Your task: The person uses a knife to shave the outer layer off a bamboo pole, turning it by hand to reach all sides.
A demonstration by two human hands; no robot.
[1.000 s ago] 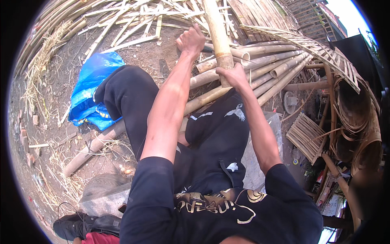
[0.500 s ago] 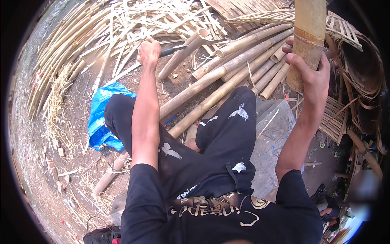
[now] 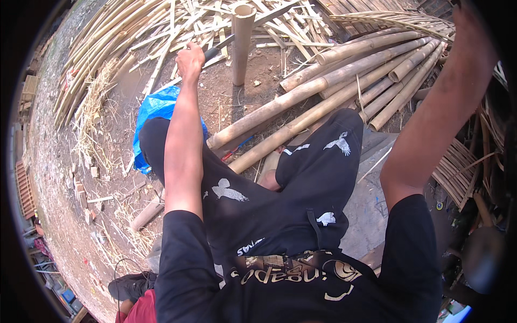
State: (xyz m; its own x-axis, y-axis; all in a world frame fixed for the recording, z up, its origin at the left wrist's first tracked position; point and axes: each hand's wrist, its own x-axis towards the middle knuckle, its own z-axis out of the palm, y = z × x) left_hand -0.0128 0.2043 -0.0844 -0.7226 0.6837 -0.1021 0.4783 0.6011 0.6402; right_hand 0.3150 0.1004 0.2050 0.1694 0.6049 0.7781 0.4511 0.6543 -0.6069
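My left hand (image 3: 190, 58) is stretched forward and closed around the dark handle of a long knife (image 3: 253, 24), whose blade points up and right. The blade runs past the top of a short bamboo section (image 3: 241, 46) that stands upright on the dirt just right of that hand. My right forearm (image 3: 441, 107) is raised toward the upper right rim, and its hand is cut off by the edge of the picture. I sit with my legs in black trousers (image 3: 301, 177) folded in front of me.
Several long bamboo poles (image 3: 323, 91) lie side by side ahead and to the right. Split bamboo strips (image 3: 140, 32) are heaped at the top left. A blue plastic sheet (image 3: 153, 110) lies by my left knee. Woven bamboo panels (image 3: 458, 167) sit at the right.
My left hand has moved to the knife handle and holds it. My right arm lifted up and right, taking its hand and the thick bamboo out of view. A bamboo section now stands upright.
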